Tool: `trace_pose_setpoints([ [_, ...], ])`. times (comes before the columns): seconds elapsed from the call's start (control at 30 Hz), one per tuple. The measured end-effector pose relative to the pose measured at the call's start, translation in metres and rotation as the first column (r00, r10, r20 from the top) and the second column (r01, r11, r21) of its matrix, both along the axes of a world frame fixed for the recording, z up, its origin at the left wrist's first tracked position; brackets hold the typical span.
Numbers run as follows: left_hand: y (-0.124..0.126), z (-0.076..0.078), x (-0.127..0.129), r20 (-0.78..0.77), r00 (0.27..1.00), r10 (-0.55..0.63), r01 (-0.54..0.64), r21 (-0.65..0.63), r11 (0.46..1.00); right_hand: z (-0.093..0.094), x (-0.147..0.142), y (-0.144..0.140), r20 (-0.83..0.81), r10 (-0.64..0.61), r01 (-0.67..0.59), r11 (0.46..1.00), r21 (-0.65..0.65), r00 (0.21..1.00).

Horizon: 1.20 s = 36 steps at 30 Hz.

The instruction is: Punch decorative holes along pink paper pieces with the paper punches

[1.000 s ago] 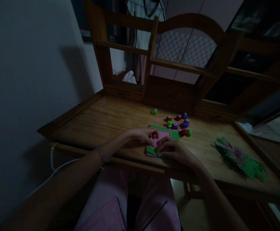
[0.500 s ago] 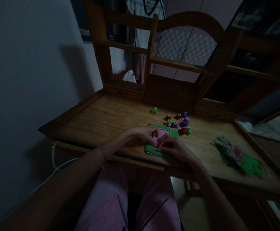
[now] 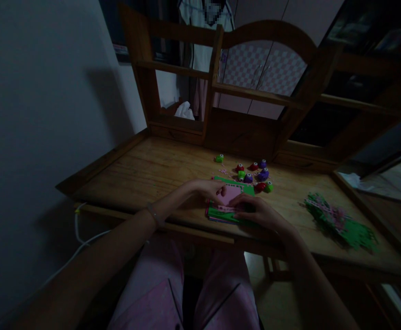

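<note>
A small stack of green and pink paper sheets [image 3: 231, 201] lies near the front edge of the wooden desk [image 3: 152, 169]. My left hand [image 3: 205, 189] rests on the stack's left side, fingers pressing a pink sheet [image 3: 228, 195]. Over the right side of the stack, my right hand [image 3: 260, 211] pinches the end of a thin pink punched strip [image 3: 228, 208] that lies across the green sheet. Just beyond the stack sit several small craft punches [image 3: 255, 176] in red, purple and green.
A heap of green and pink paper scraps [image 3: 338, 221] lies at the desk's right. One green punch [image 3: 219, 158] sits apart, further back. A wooden hutch with shelves [image 3: 242, 91] rises behind. A white cable [image 3: 78, 233] hangs off the left front edge.
My right hand has shifted to the right along the stack, and a thin pink strip now shows across the green sheet. My left hand stays on the pink sheet.
</note>
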<state>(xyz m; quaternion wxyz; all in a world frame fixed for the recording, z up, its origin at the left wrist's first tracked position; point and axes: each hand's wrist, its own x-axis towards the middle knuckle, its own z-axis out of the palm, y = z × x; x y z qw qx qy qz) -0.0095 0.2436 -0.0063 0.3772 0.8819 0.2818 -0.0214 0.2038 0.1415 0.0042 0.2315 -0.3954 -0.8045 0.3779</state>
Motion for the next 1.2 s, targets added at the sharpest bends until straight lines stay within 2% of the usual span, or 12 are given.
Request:
trace_pose_setpoints([
  [0.17, -0.006, 0.000, 0.008, -0.008, 0.994, 0.109, -0.108, 0.048, 0.993, -0.002, -0.004, -0.001, -0.075, -0.007, 0.010, 0.999, 0.039, 0.997],
  [0.37, -0.010, 0.001, 0.009, -0.007, 0.988, 0.153, -0.152, 0.063, 0.986, 0.003, 0.013, -0.006, -0.059, 0.047, -0.047, 0.999, -0.010, 0.997],
  [0.7, -0.009, 0.001, 0.009, 0.027, 0.989, 0.145, -0.145, -0.005, 0.989, 0.006, 0.023, -0.019, -0.030, -0.017, 0.016, 1.000, -0.026, 0.999],
  [0.93, -0.006, 0.002, 0.009, -0.004, 0.992, 0.129, -0.129, -0.007, 0.992, 0.010, 0.045, -0.042, 0.038, -0.108, 0.111, 0.990, -0.082, 0.993],
  [1.0, -0.005, 0.003, 0.009, -0.010, 0.993, 0.117, -0.117, 0.013, 0.993, 0.015, 0.057, -0.053, 0.059, -0.158, 0.163, 0.982, -0.091, 0.986],
  [1.1, -0.007, 0.004, 0.007, -0.012, 0.993, 0.119, -0.118, 0.040, 0.992, 0.021, 0.086, -0.069, 0.111, -0.314, 0.325, 0.941, -0.091, 0.943],
  [1.2, -0.012, 0.004, 0.004, -0.003, 0.993, 0.119, -0.118, 0.080, 0.990, 0.020, 0.130, -0.083, 0.121, -0.559, 0.558, 0.829, 0.043, 0.821],
])
